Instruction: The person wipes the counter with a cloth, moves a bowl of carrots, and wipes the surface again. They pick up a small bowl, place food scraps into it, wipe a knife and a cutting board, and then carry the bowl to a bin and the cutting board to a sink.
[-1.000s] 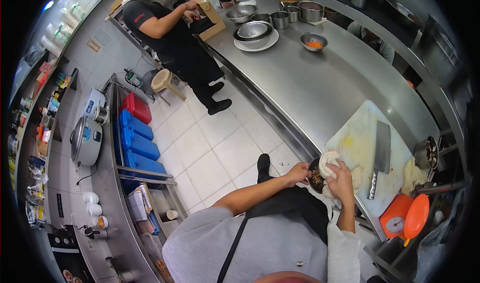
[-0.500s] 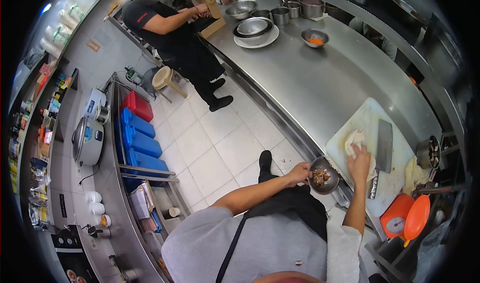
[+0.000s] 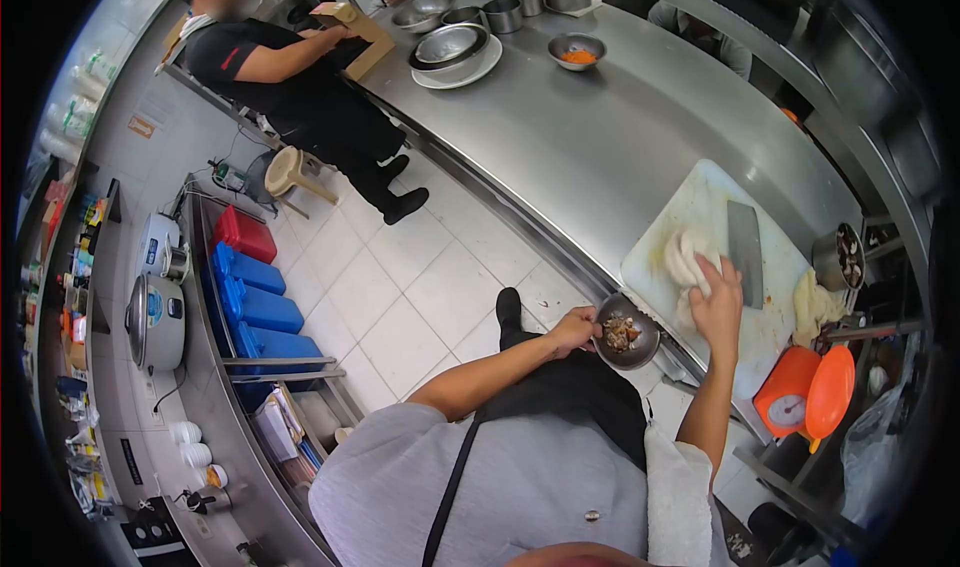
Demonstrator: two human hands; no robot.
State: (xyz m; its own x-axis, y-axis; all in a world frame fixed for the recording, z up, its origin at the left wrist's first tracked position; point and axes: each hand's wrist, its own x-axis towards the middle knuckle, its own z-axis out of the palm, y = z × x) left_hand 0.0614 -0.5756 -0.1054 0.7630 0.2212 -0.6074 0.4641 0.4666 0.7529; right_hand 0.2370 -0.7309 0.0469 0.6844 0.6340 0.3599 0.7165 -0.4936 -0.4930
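Observation:
My left hand (image 3: 574,333) is closed on the rim of a small metal bowl (image 3: 647,349), held just off the counter's front edge. Chopped brownish food bits (image 3: 620,334) lie inside it. On a white cutting board (image 3: 652,242), my right hand (image 3: 717,302) grips a bunched white cloth (image 3: 688,257). A wide cleaver blade (image 3: 743,252) lies flat on the board, just beyond that hand. The cleaver's handle is hidden behind my hand and wrist.
An orange kitchen scale (image 3: 785,397), a yellowish cloth (image 3: 815,307) and a metal pot (image 3: 838,257) are right of the board. Farther along the steel counter (image 3: 560,147) stands a bowl of orange shreds (image 3: 578,57). Another person (image 3: 290,87) stands left, hands at a cardboard box (image 3: 368,47).
The cloth is bunched up more under my right hand, and the cleaver's handle has gone out of sight. My left hand keeps hold of the bowl. The whole view has shifted.

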